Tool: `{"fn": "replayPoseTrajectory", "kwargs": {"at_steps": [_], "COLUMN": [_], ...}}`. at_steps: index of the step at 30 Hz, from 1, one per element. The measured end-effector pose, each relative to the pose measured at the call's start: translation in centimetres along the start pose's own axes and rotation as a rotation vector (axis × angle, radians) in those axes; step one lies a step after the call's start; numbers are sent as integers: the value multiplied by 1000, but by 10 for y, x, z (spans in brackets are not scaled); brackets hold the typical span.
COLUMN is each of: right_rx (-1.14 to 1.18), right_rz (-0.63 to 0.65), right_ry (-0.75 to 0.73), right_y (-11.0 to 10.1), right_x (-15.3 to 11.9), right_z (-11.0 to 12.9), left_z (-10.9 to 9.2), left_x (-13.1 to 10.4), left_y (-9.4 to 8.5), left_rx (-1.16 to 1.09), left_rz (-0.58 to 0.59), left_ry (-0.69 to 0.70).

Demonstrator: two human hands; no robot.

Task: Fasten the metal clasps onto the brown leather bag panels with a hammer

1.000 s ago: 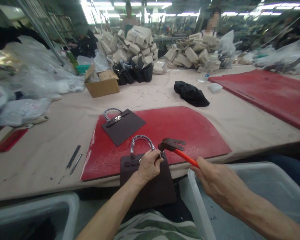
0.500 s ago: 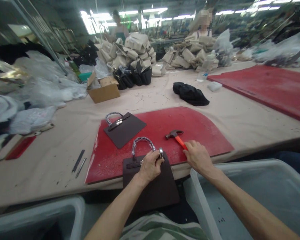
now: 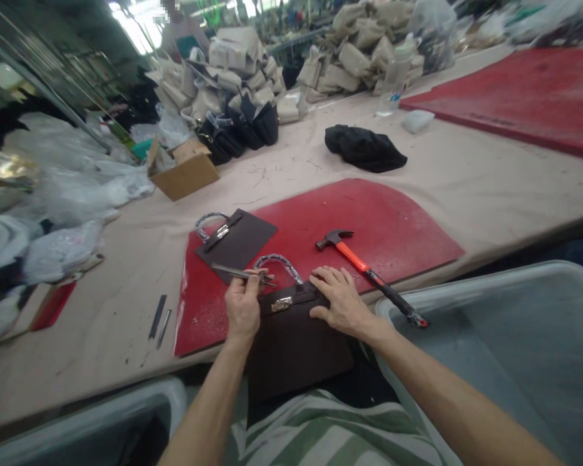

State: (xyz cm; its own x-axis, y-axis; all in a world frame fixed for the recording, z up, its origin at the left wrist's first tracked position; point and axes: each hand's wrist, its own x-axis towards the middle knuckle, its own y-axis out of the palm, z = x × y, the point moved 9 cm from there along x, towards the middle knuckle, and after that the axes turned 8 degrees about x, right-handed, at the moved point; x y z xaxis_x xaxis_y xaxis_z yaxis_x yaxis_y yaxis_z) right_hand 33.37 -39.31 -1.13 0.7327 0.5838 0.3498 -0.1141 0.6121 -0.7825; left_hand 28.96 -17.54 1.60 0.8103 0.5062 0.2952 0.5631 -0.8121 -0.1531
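Only the head view shows this moment, and the red mat [image 3: 369,226] on the counter [image 3: 490,188] serves as the landmark. At the mat's near edge lies a dark brown bag [image 3: 296,343], half on the mat and half hanging toward the person's lap, so its clasp [image 3: 282,303] faces up within easy reach. The right hand [image 3: 340,301] lies open and flat on the bag's top edge beside the clasp, seemingly pinning it so it cannot slide. The left hand [image 3: 243,304] is closed around a thin metal tool [image 3: 240,272], held level just above the bag's wrapped handle [image 3: 278,264]. A hammer [image 3: 364,272] rests on the mat's near right part, free of both hands, its handle running off toward a grey bin [image 3: 515,336]. A second brown bag [image 3: 238,239] lies flat on the mat's far left corner.
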Motion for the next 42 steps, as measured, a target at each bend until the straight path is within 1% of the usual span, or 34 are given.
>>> {"fn": "replayPoseTrajectory", "kwargs": {"at_steps": [1,2,5,7,9,11,13,15,17,19,22,24,25,27,30,31,33,35,37,39,42], "right_rx": [3,3,-11,-33,-62,-89,-123,-156,-183,-199,-200,-200,-200,-180,-109,-95,-91,-92,-65,-3,132], "right_rz": [0,-3,-11,-36,-89,-158,-221,-266,-288,-289,-263,-224,-193,-124,-88,-93,-96,-78,-55,-44,-82], "right_ry": [1,2,-16,-55,-111,-171,-230,-284,-332,-363,-366,-343,-325,-277,-196,-180,-176,-186,-177,-154,-109], "right_y": [-1,-2,-1,1,3,5,8,10,11,12,13,13,12,10,2,-2,-5,-3,0,4,5], "right_x": [0,1,1,0,-1,0,3,5,6,6,8,10,10,11,13,13,15,17,19,21,23], "right_z": [0,-1,-1,-2,-4,-9,-13,-15,-14,-14,-16,-16,-15,-11,2,8,21,33,39,40,34], "left_z": [0,0,3,8,14,21,28,36,42,43,37,30,25,11,-14,-20,-27,-25,-20,-15,-10], "left_x": [8,16,37,46,49,51,51,50,45,38,26,18,14,3,-18,-26,-39,-46,-47,-44,-36], "left_y": [-24,-48,-121,-162,-194,-219,-236,-245,-247,-245,-234,-221,-210,-180,-121,-101,-65,-35,-14,-6,-7], "left_rx": [76,220,826,1188,1392,1462,1483,1498,1503,1509,1521,1519,1517,1495,1373,1314,1225,1204,1235,1261,1224], "left_rz": [-43,-67,-104,-79,-47,-46,-65,-69,-70,-79,-100,-102,-100,-82,-7,38,147,264,346,367,351], "left_ry": [-19,-33,-84,-155,-234,-298,-339,-365,-371,-360,-318,-274,-231,-71,249,324,405,422,411,388,323]}}
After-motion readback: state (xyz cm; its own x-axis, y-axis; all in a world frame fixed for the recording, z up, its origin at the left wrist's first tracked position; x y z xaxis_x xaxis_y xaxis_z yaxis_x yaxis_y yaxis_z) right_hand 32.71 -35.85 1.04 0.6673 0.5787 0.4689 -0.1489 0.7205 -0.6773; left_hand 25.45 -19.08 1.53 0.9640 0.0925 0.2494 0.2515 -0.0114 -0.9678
